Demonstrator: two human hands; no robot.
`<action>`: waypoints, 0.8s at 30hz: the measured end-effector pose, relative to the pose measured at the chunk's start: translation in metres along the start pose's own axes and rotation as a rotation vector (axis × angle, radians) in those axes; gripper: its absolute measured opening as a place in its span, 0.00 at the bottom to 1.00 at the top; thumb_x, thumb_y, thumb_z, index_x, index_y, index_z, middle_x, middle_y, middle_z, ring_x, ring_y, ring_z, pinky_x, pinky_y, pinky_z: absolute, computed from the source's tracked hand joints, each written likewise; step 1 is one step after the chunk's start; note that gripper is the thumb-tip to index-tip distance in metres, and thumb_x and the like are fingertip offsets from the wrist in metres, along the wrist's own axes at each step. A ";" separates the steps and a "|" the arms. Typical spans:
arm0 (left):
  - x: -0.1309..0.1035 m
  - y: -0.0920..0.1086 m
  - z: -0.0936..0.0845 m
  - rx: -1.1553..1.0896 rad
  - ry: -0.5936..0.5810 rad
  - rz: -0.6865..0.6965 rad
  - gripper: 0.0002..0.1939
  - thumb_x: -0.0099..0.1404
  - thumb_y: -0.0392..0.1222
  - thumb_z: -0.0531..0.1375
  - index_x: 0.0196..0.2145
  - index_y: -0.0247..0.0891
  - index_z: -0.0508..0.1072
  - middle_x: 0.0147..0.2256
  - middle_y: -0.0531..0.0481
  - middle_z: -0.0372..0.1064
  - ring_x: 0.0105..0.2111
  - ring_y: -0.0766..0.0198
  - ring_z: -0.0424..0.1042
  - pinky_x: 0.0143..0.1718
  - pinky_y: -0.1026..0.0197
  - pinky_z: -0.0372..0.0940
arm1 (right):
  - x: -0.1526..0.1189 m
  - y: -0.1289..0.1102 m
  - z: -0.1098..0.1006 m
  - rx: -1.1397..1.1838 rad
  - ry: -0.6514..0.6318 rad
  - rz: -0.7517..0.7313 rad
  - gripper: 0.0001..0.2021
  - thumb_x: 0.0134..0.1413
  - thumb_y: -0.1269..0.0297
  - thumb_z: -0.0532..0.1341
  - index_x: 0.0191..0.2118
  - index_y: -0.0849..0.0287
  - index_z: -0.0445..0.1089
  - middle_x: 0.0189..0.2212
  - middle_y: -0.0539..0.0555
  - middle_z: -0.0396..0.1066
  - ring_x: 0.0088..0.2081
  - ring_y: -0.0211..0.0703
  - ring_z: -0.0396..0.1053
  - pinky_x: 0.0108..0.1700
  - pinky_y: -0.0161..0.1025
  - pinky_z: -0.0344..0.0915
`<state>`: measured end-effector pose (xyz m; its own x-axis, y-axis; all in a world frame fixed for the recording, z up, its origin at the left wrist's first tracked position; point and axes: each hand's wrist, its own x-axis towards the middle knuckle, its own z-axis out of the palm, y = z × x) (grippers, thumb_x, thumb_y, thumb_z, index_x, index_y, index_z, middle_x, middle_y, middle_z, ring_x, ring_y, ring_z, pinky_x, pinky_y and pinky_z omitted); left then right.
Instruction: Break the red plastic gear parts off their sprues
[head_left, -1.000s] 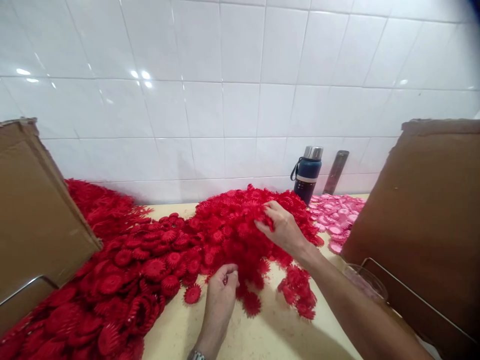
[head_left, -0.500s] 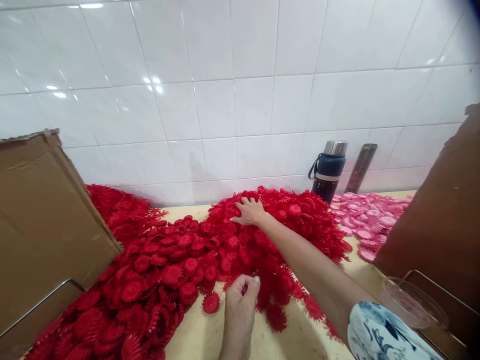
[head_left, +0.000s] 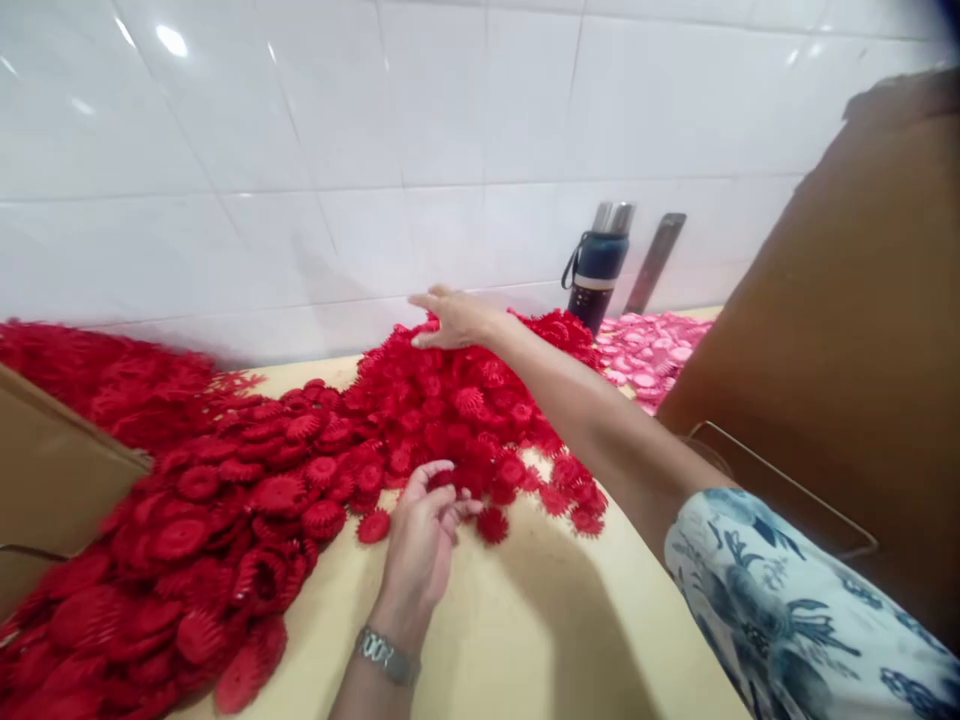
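Note:
A large heap of red discs with fringed edges, like flower pieces, spreads over the pale yellow table. My right hand is over the top of the heap near the wall, fingers spread and slightly blurred, nothing seen in them. At the heap's near edge, my left hand is palm-inward with loosely bent fingers apart. I see nothing held in it. Its fingertips are close to several loose red discs; whether they touch is unclear. A metal-band watch is on my left wrist.
Cardboard sheets stand at left and right, the right one with a metal wire. A blue bottle and a dark slim tumbler stand by the tiled wall. Pink discs lie beside them.
My view has turned and shifted right. My right hand has risen off the red discs toward the wall. My left hand has opened from a closed pinch and reached forward to the heap's edge.

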<state>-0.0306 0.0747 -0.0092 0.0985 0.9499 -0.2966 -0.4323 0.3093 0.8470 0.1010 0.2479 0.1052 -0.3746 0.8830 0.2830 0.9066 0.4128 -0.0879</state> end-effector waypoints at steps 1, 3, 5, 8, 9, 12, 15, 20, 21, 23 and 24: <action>0.001 0.000 0.000 0.021 0.011 0.019 0.15 0.47 0.33 0.58 0.36 0.35 0.65 0.22 0.54 0.65 0.22 0.68 0.68 0.19 0.69 0.58 | -0.010 0.001 -0.005 0.005 0.082 0.007 0.30 0.53 0.53 0.58 0.60 0.58 0.53 0.56 0.61 0.55 0.52 0.56 0.60 0.52 0.50 0.57; 0.003 -0.001 0.002 0.046 0.037 0.076 0.13 0.47 0.34 0.59 0.33 0.34 0.66 0.21 0.55 0.65 0.20 0.68 0.68 0.21 0.67 0.62 | -0.039 0.001 -0.015 0.008 0.198 0.049 0.21 0.57 0.58 0.54 0.54 0.62 0.61 0.47 0.60 0.64 0.46 0.50 0.65 0.47 0.45 0.61; 0.002 -0.002 0.003 0.054 0.048 0.119 0.12 0.46 0.35 0.60 0.32 0.33 0.66 0.22 0.55 0.66 0.19 0.68 0.68 0.21 0.65 0.64 | -0.080 -0.004 -0.021 -0.010 0.174 0.091 0.14 0.59 0.61 0.51 0.39 0.63 0.70 0.33 0.56 0.69 0.35 0.45 0.68 0.37 0.39 0.62; 0.000 -0.002 0.005 0.049 0.045 0.133 0.13 0.46 0.35 0.62 0.32 0.33 0.67 0.22 0.54 0.67 0.19 0.67 0.69 0.20 0.64 0.65 | -0.153 -0.013 -0.017 -0.055 -0.069 0.131 0.14 0.55 0.65 0.52 0.21 0.61 0.66 0.18 0.51 0.64 0.20 0.36 0.60 0.24 0.34 0.53; -0.001 -0.003 0.006 0.044 0.040 0.127 0.13 0.46 0.35 0.62 0.32 0.32 0.67 0.22 0.54 0.68 0.19 0.66 0.69 0.20 0.64 0.65 | -0.176 -0.014 -0.011 -0.045 -0.159 0.147 0.14 0.53 0.68 0.52 0.19 0.60 0.63 0.16 0.50 0.62 0.17 0.33 0.56 0.21 0.33 0.49; -0.003 -0.005 0.008 0.016 0.002 0.094 0.13 0.47 0.34 0.62 0.33 0.31 0.67 0.22 0.51 0.70 0.19 0.65 0.71 0.22 0.63 0.67 | -0.228 -0.009 0.014 0.018 -0.386 0.143 0.12 0.48 0.73 0.53 0.16 0.59 0.60 0.14 0.47 0.58 0.15 0.31 0.50 0.20 0.33 0.42; -0.004 -0.008 0.009 -0.011 -0.043 0.084 0.13 0.46 0.32 0.62 0.32 0.31 0.68 0.24 0.49 0.71 0.21 0.64 0.73 0.25 0.62 0.69 | -0.247 -0.001 0.032 0.001 -0.320 0.212 0.11 0.50 0.74 0.52 0.19 0.59 0.61 0.18 0.48 0.63 0.19 0.32 0.54 0.22 0.33 0.43; -0.004 -0.011 0.010 0.034 -0.036 0.098 0.08 0.47 0.33 0.62 0.28 0.30 0.67 0.22 0.48 0.71 0.20 0.65 0.72 0.23 0.65 0.68 | -0.239 -0.004 0.023 -0.014 -0.237 0.253 0.12 0.52 0.72 0.52 0.19 0.59 0.60 0.18 0.48 0.59 0.18 0.33 0.52 0.22 0.34 0.41; -0.004 -0.011 0.010 0.049 -0.035 0.100 0.08 0.47 0.34 0.62 0.27 0.30 0.67 0.21 0.48 0.71 0.19 0.65 0.72 0.22 0.65 0.68 | -0.237 -0.006 0.019 0.005 -0.218 0.238 0.13 0.53 0.72 0.52 0.19 0.59 0.59 0.17 0.48 0.58 0.18 0.33 0.52 0.22 0.34 0.40; -0.005 -0.012 0.011 0.079 -0.039 0.096 0.08 0.47 0.34 0.62 0.26 0.30 0.67 0.20 0.49 0.71 0.18 0.64 0.71 0.20 0.66 0.67 | -0.232 -0.010 0.013 0.058 -0.152 0.184 0.13 0.54 0.70 0.52 0.19 0.59 0.59 0.18 0.47 0.58 0.19 0.32 0.52 0.22 0.34 0.41; -0.006 -0.012 0.012 0.095 -0.043 0.088 0.08 0.47 0.35 0.62 0.26 0.30 0.67 0.19 0.49 0.70 0.17 0.64 0.71 0.18 0.66 0.66 | -0.230 -0.012 0.011 0.096 -0.123 0.151 0.13 0.55 0.70 0.52 0.19 0.60 0.59 0.19 0.47 0.58 0.19 0.32 0.52 0.23 0.34 0.42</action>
<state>-0.0152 0.0658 -0.0117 0.1029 0.9740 -0.2018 -0.3545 0.2255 0.9075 0.1745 0.0423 0.0304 -0.2625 0.9545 0.1413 0.9337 0.2882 -0.2125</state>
